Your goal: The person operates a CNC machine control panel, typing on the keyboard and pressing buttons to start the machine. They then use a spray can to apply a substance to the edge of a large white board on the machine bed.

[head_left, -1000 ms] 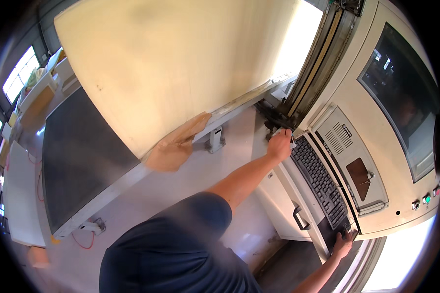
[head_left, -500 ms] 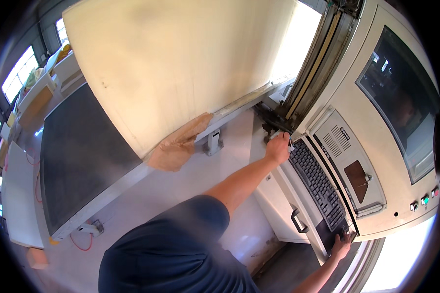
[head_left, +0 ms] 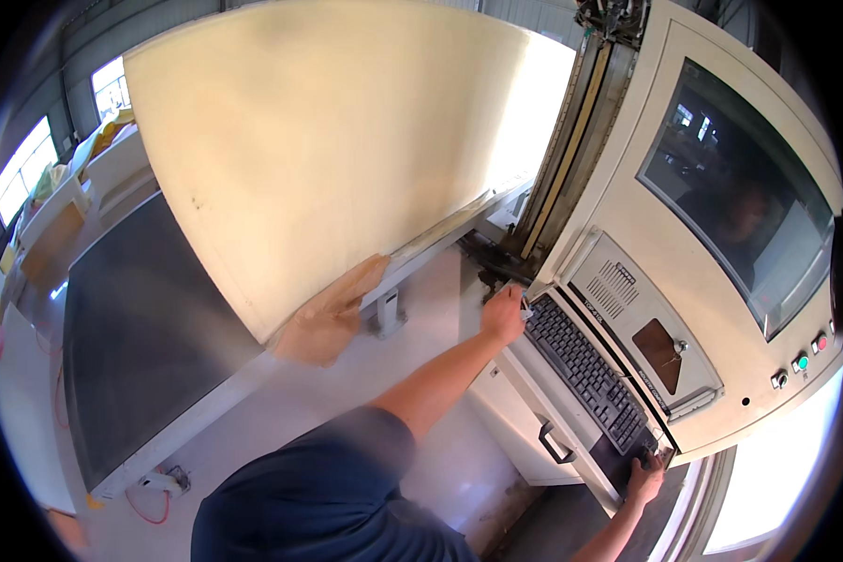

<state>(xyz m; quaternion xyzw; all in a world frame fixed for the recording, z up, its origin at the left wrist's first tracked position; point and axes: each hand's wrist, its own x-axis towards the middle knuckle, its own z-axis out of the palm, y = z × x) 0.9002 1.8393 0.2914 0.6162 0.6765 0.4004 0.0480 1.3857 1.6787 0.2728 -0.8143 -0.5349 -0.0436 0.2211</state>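
Note:
A black keyboard (head_left: 585, 370) lies on the pull-out tray of a beige machine cabinet. My left hand (head_left: 503, 317) is at the keyboard's far left end, its fingers closed round a small pale, metallic-looking thing that they mostly hide. At the tray's near right end, my right hand (head_left: 644, 476) is curled on a dark computer mouse (head_left: 647, 444), which is partly covered by the fingers. The mouse is on a black pad (head_left: 611, 463) just past the keyboard's end.
Above the keyboard, the cabinet holds a dark screen (head_left: 740, 197) and several round buttons (head_left: 802, 362). A large cream block (head_left: 328, 140) stands on a low table to the left, brown paper (head_left: 323, 323) hanging at its lower edge. A black drawer handle (head_left: 554, 444) juts out below the tray.
My view has tilted and swung, so the machine sits further left and more of the screen shows. Both hands keep nearly the same places at the keyboard's two ends.

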